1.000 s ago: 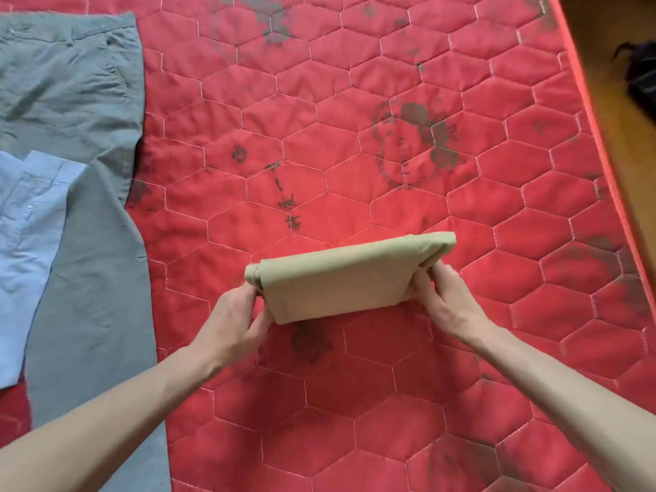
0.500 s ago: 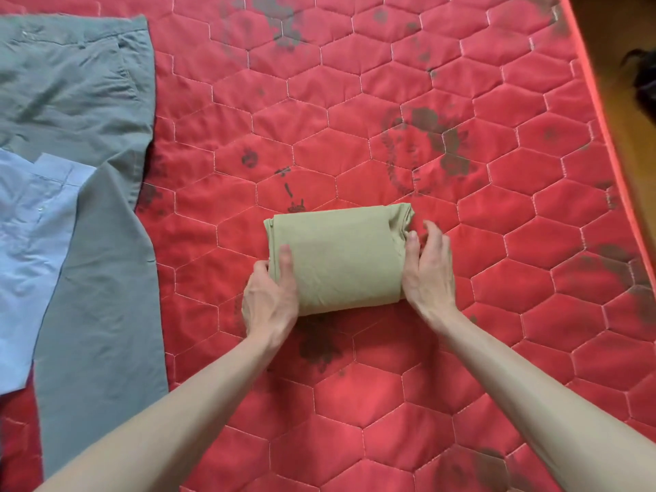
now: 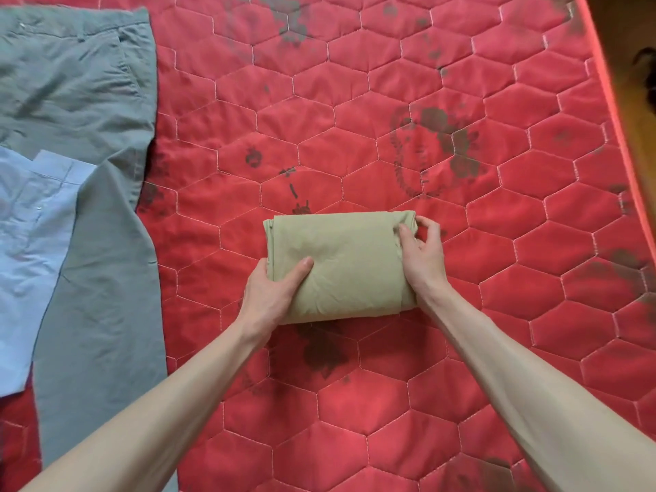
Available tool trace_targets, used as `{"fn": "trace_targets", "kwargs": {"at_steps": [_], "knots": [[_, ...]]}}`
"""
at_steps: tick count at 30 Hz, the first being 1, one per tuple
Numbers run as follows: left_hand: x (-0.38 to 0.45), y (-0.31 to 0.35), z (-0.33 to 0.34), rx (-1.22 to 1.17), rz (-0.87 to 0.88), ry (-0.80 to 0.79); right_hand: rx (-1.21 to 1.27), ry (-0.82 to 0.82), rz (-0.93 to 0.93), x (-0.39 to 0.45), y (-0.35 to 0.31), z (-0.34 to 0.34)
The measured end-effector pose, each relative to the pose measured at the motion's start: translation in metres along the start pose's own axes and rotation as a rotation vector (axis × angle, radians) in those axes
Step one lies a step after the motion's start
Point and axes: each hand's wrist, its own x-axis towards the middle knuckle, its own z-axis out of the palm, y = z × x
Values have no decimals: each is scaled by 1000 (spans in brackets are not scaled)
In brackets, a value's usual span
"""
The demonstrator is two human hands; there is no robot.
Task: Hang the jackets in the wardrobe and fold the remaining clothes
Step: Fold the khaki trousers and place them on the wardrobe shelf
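Note:
A khaki garment (image 3: 349,264), folded into a compact rectangle, lies on the red quilted mattress (image 3: 390,403) at the middle. My left hand (image 3: 271,292) grips its near left corner, thumb on top and fingers under the edge. My right hand (image 3: 422,257) pinches the right edge near the far corner, thumb on top. Grey trousers (image 3: 88,193) lie spread flat along the left side. A light blue shirt (image 3: 28,250) lies partly over them at the far left.
The mattress carries dark stains and a printed ring mark (image 3: 433,150) behind the khaki bundle. Its right edge (image 3: 617,111) drops to a wooden floor, where a dark object (image 3: 646,72) sits at the frame's border.
The khaki garment went from held up off the mattress to lying flat, folded smaller. Both hands have shifted along its left and right edges and now grip them.

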Motion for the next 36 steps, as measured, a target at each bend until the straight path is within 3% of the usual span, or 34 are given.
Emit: {"fn": "trace_targets", "kwargs": {"at_steps": [4,8,13,15,19,29,36], "knots": [[-5,-3,-9,-66,52,-62,200,10,166,1,-5,-1],[-15,10,-19,-145,98,-88,327,-178,338,-11,-27,-13],[-47,36,-31,-217,156,-51,361,-344,340,-45,-60,-31],[-67,49,-39,-234,171,-49,270,-483,267,-64,-74,-41],[-116,79,-62,-273,178,-50,221,-606,116,-112,-112,-72],[-265,160,-137,-381,191,0,281,-389,-62,-271,-222,-139],[-370,192,-160,-341,276,123,269,-361,-219,-361,-290,-199]]}}
